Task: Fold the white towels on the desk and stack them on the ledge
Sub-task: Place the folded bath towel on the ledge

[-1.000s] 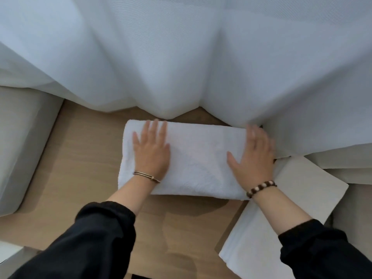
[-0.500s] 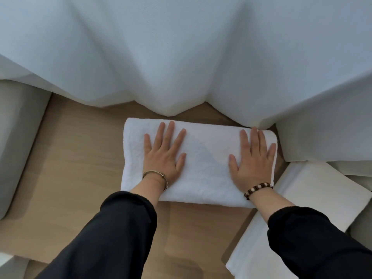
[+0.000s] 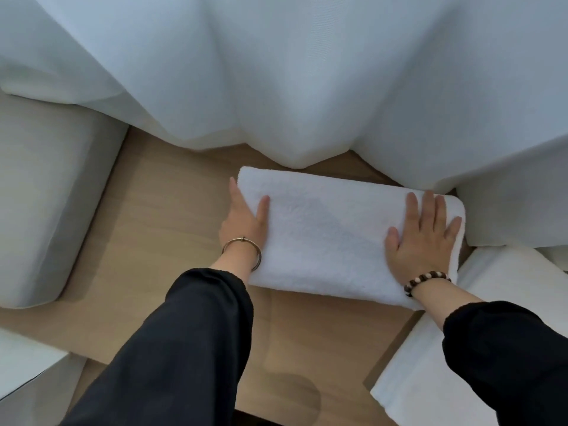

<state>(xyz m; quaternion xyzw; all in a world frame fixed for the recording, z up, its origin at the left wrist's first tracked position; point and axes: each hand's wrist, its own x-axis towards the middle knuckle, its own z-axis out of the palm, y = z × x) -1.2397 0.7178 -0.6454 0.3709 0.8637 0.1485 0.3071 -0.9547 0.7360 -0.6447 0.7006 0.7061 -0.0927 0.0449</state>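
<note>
While the folded towel [image 3: 332, 238] lies on the wooden ledge [image 3: 172, 229], a grey cushion [image 3: 46, 195] sits well left of it. Released, the left grip [image 3: 246, 224] sets its palm against the towel's left end, thumb on top. The right grip [image 3: 425, 241], also released, presses flat on its right end. Square both ends with even pressure. A flat white cloth [image 3: 507, 302] lies just right of the towel, and the curtain [image 3: 276, 87] close behind could snag.

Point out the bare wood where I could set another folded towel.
Bare wood lies between the grey cushion and the folded towel, and in front of it between the sleeves. The right is crowded: curtain and flat white cloth close in.
</note>
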